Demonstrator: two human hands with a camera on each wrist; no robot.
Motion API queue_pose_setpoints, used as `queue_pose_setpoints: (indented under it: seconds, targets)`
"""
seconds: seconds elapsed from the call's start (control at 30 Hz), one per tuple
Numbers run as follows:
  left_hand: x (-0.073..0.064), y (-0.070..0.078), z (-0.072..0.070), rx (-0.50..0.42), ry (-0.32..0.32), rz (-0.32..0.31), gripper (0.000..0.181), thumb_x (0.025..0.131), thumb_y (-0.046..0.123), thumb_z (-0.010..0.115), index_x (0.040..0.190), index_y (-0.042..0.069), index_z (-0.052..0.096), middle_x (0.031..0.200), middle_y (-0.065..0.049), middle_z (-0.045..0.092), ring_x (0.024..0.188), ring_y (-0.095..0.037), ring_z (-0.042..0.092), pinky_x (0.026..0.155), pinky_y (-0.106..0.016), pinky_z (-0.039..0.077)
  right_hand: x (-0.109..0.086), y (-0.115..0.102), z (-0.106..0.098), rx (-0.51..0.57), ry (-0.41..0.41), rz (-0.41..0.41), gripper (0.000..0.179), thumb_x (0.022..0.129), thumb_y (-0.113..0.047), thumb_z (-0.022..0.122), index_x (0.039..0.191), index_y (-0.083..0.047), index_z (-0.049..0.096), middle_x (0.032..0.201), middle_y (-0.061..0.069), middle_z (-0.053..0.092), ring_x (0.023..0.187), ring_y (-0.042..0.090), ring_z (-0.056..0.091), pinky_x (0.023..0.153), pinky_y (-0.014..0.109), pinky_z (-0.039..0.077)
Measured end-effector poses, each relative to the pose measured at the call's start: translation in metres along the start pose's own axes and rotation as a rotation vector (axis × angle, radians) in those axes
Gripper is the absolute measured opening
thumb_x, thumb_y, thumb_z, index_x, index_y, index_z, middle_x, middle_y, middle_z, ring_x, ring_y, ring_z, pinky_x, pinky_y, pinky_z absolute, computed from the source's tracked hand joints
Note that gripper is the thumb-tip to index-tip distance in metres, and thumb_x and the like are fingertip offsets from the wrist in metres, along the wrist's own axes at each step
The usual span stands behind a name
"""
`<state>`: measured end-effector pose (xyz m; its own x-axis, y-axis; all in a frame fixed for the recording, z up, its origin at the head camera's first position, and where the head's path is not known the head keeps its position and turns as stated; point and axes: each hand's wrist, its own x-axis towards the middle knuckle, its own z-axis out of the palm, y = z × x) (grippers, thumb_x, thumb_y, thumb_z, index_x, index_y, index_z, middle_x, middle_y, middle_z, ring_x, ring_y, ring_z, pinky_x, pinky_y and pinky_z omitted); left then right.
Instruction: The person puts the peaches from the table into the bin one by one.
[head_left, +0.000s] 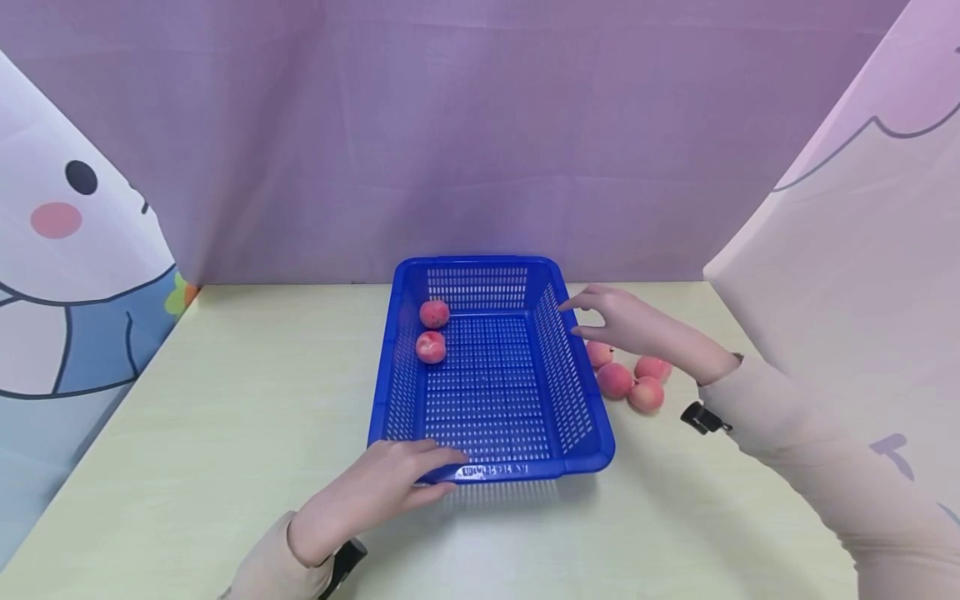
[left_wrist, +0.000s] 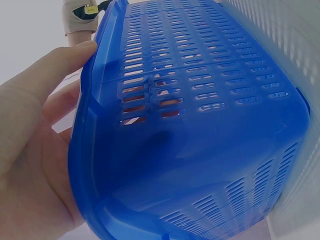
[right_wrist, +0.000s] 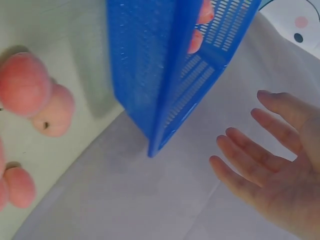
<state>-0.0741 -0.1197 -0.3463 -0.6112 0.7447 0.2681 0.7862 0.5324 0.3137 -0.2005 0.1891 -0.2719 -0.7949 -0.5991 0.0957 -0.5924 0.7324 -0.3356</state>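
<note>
A blue perforated plastic basket [head_left: 602, 440] stands at the middle of the table. Two peaches [head_left: 433, 314] lie inside it along its left wall. My left hand [head_left: 378, 482] grips the near rim at the left corner; in the left wrist view the thumb lies over the rim [left_wrist: 77, 135] and fingers show behind it. My right hand [head_left: 628, 323] hovers by the right rim, holding nothing, its fingers [right_wrist: 245, 155] spread and loosely bent in the right wrist view. Below it, outside the basket, several peaches [head_left: 615, 381] sit grouped on the table.
The pale table [head_left: 262, 392] runs back to a purple cloth wall [head_left: 480, 142]. Printed cloth panels stand on the left [head_left: 82, 233] and right [head_left: 862, 275]. A black strap device [head_left: 703, 418] is on the right wrist.
</note>
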Motion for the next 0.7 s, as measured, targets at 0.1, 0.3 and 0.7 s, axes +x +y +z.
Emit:
queue_pose_setpoints:
  seconds: [0.1, 0.3, 0.7]
  targets:
    - [0.000, 0.000, 0.000, -0.001, 0.000, 0.003, 0.023, 0.084, 0.023, 0.060, 0.104, 0.012, 0.063, 0.086, 0.003, 0.064, 0.071, -0.006, 0.060, 0.059, -0.016, 0.046, -0.007, 0.007, 0.002, 0.006, 0.026, -0.002, 0.031, 0.080, -0.005, 0.063, 0.109, 0.003, 0.059, 0.104, 0.018, 0.059, 0.100, 0.032, 0.053, 0.085, 0.044, 0.042]
    - [0.000, 0.000, 0.000, 0.004, 0.003, 0.005, 0.023, 0.083, 0.022, 0.060, 0.103, 0.012, 0.063, 0.085, 0.003, 0.065, 0.071, -0.007, 0.060, 0.060, -0.016, 0.046, -0.020, 0.021, 0.007, -0.006, 0.045, 0.027, 0.031, 0.079, -0.006, 0.064, 0.108, 0.004, 0.059, 0.103, 0.019, 0.059, 0.099, 0.033, 0.053, 0.084, 0.045, 0.042]
    - [0.000, -0.002, 0.002, 0.028, 0.024, 0.018, 0.023, 0.083, 0.023, 0.061, 0.102, 0.012, 0.063, 0.085, 0.003, 0.065, 0.071, -0.007, 0.060, 0.060, -0.017, 0.047, -0.049, 0.042, 0.017, -0.009, 0.047, 0.081, 0.032, 0.077, -0.002, 0.064, 0.107, 0.004, 0.058, 0.094, 0.017, 0.059, 0.088, 0.033, 0.056, 0.075, 0.044, 0.046]
